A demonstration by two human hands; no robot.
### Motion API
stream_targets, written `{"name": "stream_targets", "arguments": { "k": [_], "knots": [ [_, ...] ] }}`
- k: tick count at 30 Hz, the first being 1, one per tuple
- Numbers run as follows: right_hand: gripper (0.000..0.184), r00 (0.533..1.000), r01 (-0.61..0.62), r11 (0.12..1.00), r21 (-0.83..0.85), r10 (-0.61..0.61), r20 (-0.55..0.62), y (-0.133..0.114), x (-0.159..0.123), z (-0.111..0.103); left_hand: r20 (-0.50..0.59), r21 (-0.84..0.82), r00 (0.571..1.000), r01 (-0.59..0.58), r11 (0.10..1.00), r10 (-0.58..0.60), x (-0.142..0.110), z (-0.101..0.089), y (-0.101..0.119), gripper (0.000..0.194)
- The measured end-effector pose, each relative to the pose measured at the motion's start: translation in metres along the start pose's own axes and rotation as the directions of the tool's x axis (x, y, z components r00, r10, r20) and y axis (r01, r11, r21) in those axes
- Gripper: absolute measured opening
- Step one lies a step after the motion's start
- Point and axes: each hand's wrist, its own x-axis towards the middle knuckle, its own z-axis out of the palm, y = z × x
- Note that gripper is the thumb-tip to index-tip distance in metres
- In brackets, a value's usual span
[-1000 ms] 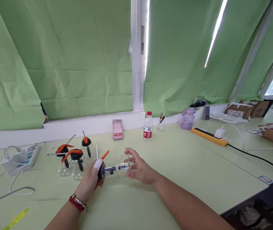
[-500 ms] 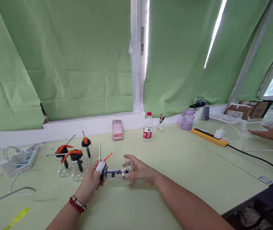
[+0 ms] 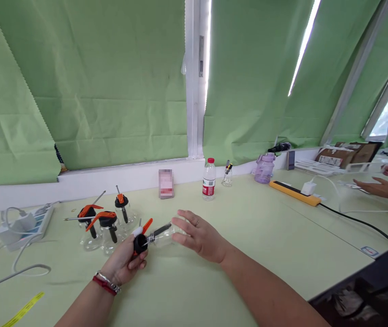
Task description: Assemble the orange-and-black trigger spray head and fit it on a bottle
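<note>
My left hand is closed around a black cap with an orange lever. The cap is apart from the mouth of a clear glass bottle, its hollow underside turned to the right. A dark rod with a metallic end lies between cap and bottle, partly overlapping the glass; whether it is still joined to the cap is unclear. My right hand grips the bottle by its base, holding it sideways above the table. Just left stand several similar capped glass bottles with orange levers and metal rods.
A power strip with plugs and white cables lies at the left. Along the back stand a pink box, a water bottle, a small glass bottle and a purple bottle. An orange power strip and another person's hands are at right.
The cap has come away from the bottle, and its underside now shows. My right hand has shifted its grip on the bottle's base. The other person's hands no longer hold the clear container.
</note>
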Motion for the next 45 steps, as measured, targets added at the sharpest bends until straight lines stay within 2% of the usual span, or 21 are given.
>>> {"name": "stream_targets", "arguments": {
  "k": [3, 6, 8, 10, 12, 13, 19, 23, 27, 29, 30, 32, 33, 34, 35, 37, 38, 39, 40, 42, 45],
  "knots": [
    [0.045, 0.986, -0.133, 0.987, 0.095, 0.142, -0.091, 0.012, -0.008, -0.007, -0.063, 0.007, 0.994, -0.094, 0.996, 0.095, 0.000, -0.002, 0.002, 0.040],
    [0.065, 0.915, -0.365, 0.904, 0.224, 0.392, -0.092, 0.034, -0.021, -0.013, -0.085, -0.020, 0.986, -0.144, 0.989, 0.142, 0.001, 0.000, 0.001, 0.037],
    [0.072, 0.823, -0.517, 0.780, 0.352, 0.567, -0.047, 0.052, -0.033, -0.014, -0.083, -0.029, 0.985, -0.152, 0.988, 0.149, 0.001, 0.000, -0.001, 0.037],
    [0.076, 0.698, -0.615, 0.592, 0.521, 0.716, 0.010, 0.069, -0.046, -0.012, -0.075, -0.016, 0.987, -0.145, 0.989, 0.144, 0.003, 0.000, -0.003, 0.035],
    [0.081, 0.601, -0.656, 0.435, 0.617, 0.796, 0.078, 0.084, -0.058, -0.010, -0.063, 0.005, 0.989, -0.133, 0.991, 0.133, 0.004, -0.001, -0.006, 0.034],
    [0.082, 0.574, -0.673, 0.389, 0.629, 0.811, 0.112, 0.089, -0.063, -0.010, -0.056, 0.014, 0.990, -0.127, 0.992, 0.128, 0.005, -0.001, -0.007, 0.034],
    [0.082, 0.554, -0.759, 0.438, 0.482, 0.824, 0.123, 0.101, -0.081, -0.014, -0.015, 0.066, 0.995, -0.094, 0.993, 0.095, 0.009, -0.004, -0.010, 0.036],
    [0.082, 0.521, -0.796, 0.421, 0.435, 0.842, 0.140, 0.106, -0.090, -0.016, -0.014, 0.093, 0.994, -0.110, 0.990, 0.112, 0.008, -0.002, -0.010, 0.036],
    [0.102, 0.499, -0.823, 0.414, 0.389, 0.854, 0.145, 0.110, -0.093, -0.023, -0.018, 0.110, 0.992, -0.121, 0.987, 0.124, 0.005, 0.000, -0.008, 0.034],
    [0.114, 0.492, -0.820, 0.444, 0.360, 0.869, 0.050, 0.107, -0.087, -0.032, -0.028, 0.128, 0.988, -0.145, 0.981, 0.150, 0.005, 0.000, -0.007, 0.034],
    [0.116, 0.494, -0.811, 0.476, 0.339, 0.869, -0.038, 0.103, -0.082, -0.037, -0.029, 0.143, 0.986, -0.161, 0.977, 0.166, 0.005, 0.000, -0.008, 0.034],
    [0.112, 0.506, -0.766, 0.585, 0.265, 0.804, -0.312, 0.088, -0.066, -0.045, -0.015, 0.178, 0.980, -0.190, 0.965, 0.196, 0.005, 0.000, -0.009, 0.035],
    [0.105, 0.536, -0.725, 0.655, 0.210, 0.729, -0.426, 0.078, -0.057, -0.046, -0.004, 0.194, 0.979, -0.201, 0.960, 0.205, 0.005, 0.000, -0.010, 0.035],
    [0.096, 0.599, -0.662, 0.734, 0.153, 0.641, -0.480, 0.067, -0.047, -0.045, 0.011, 0.204, 0.978, -0.207, 0.957, 0.209, 0.004, 0.000, -0.010, 0.036],
    [0.086, 0.689, -0.579, 0.809, 0.103, 0.553, -0.468, 0.055, -0.037, -0.041, 0.027, 0.204, 0.978, -0.208, 0.957, 0.207, 0.003, 0.001, -0.011, 0.037],
    [0.066, 0.885, -0.379, 0.924, 0.045, 0.376, -0.275, 0.030, -0.019, -0.025, 0.062, 0.177, 0.979, -0.200, 0.964, 0.192, -0.001, 0.005, -0.012, 0.037],
    [0.058, 0.946, -0.280, 0.959, 0.044, 0.283, -0.158, 0.020, -0.012, -0.014, 0.076, 0.152, 0.980, -0.193, 0.969, 0.183, -0.003, 0.007, -0.012, 0.037],
    [0.049, 0.983, -0.177, 0.983, 0.055, 0.180, -0.041, 0.011, -0.007, -0.003, 0.088, 0.126, 0.980, -0.190, 0.974, 0.180, -0.005, 0.009, -0.012, 0.037],
    [0.040, 0.994, -0.110, 0.992, 0.066, 0.108, 0.029, 0.003, -0.002, 0.007, 0.101, 0.103, 0.978, -0.190, 0.976, 0.180, -0.007, 0.011, -0.011, 0.036],
    [0.033, 0.995, -0.093, 0.994, 0.054, 0.092, 0.029, -0.007, 0.003, 0.021, 0.113, 0.097, 0.979, -0.183, 0.978, 0.172, -0.011, 0.015, -0.010, 0.038],
    [0.029, 0.980, -0.190, 0.974, 0.120, 0.196, -0.038, -0.015, 0.006, 0.024, 0.064, 0.209, 0.971, -0.240, 0.948, 0.231, -0.015, 0.016, -0.006, 0.043]
  ]
}}
